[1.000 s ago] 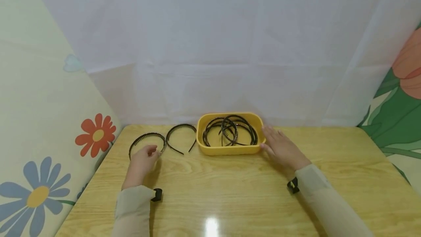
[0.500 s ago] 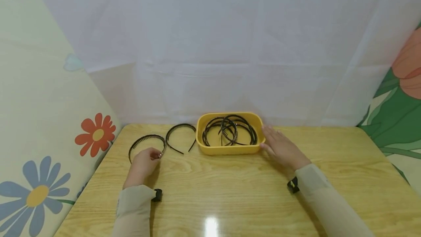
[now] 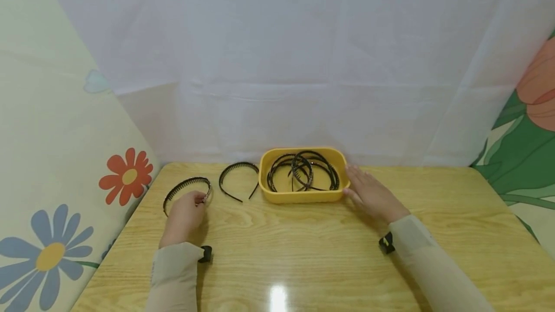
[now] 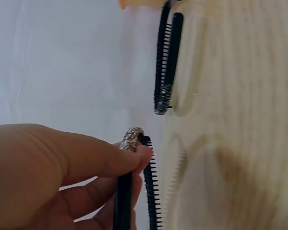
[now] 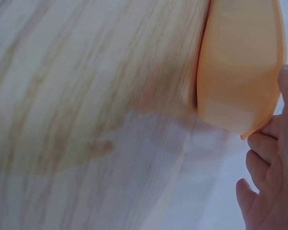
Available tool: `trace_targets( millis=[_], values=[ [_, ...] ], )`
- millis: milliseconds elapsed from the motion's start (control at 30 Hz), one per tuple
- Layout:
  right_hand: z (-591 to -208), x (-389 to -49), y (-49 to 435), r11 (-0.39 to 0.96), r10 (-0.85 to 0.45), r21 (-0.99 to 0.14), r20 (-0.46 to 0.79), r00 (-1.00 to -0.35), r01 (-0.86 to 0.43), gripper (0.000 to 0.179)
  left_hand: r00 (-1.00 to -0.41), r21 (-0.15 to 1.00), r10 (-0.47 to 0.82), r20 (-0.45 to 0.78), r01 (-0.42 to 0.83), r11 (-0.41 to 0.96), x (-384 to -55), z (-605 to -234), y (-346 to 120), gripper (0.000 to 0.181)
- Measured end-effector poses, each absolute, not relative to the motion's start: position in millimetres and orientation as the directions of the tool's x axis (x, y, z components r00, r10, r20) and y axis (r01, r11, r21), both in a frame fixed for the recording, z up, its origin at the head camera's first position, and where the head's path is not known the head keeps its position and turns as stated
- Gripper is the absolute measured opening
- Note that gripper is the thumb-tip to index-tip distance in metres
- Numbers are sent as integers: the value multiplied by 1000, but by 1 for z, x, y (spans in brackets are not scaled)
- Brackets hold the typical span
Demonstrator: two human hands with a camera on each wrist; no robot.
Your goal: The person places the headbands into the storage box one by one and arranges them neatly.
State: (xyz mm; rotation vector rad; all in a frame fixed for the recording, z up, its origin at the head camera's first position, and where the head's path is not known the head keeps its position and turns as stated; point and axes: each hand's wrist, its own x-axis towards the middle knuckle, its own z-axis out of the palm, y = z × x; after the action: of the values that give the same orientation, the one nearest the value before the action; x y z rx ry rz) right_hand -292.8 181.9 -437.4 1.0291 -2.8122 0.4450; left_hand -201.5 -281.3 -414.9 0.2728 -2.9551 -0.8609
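Observation:
My left hand (image 3: 185, 216) pinches a black toothed headband (image 3: 178, 187) between thumb and fingers, near a stretch of sparkling stones (image 4: 131, 138) in the left wrist view. In that view the headband is raised above the table. A second black headband (image 3: 240, 163) lies to its right, its ends toward me. Beside that one is a yellow basket (image 3: 303, 198) with several black headbands (image 3: 310, 171) overlapping inside. My right hand (image 3: 374, 197) lies against the basket's right end, fingers extended along it; the right wrist view shows the fingertips at the rim.
The wooden table (image 3: 277, 244) runs back to a white cloth (image 3: 269, 85) close behind the basket. Flower-printed cloth (image 3: 65, 167) hangs at the left, and more (image 3: 529, 158) at the right. Each wrist wears a small black device.
My left fingers have closed on the headband and moved it slightly left, opening a gap from the second headband. The right hand and the basket stay in place.

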Motion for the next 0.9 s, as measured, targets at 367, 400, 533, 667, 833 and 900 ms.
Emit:
trace_targets(
  millis=[367,400,533,667,833,900],
  values=[
    [-438,-295,182,735,-613,-221,189,-767,-642,67,-932,528,-305,196,-162,833,-193,-396,-277,30],
    [-438,-295,182,735,-614,-219,190,-766,-642,66,-925,527,-312,216,-159,835,-193,-395,-277,29],
    [-439,-296,182,732,-616,-215,197,-763,-647,66,-892,524,-345,291,-153,838,-189,-389,-274,28],
    [-439,-296,183,733,-615,-218,195,-764,-645,67,-870,522,-361,335,-147,840,-186,-383,-272,27],
    [-438,-296,183,730,-616,-220,199,-762,-647,67,-851,514,-366,376,-137,847,-184,-377,-271,26],
    [-439,-296,183,731,-616,-220,197,-763,-646,67,-842,521,-369,394,-126,844,-183,-374,-270,26]
  ],
)
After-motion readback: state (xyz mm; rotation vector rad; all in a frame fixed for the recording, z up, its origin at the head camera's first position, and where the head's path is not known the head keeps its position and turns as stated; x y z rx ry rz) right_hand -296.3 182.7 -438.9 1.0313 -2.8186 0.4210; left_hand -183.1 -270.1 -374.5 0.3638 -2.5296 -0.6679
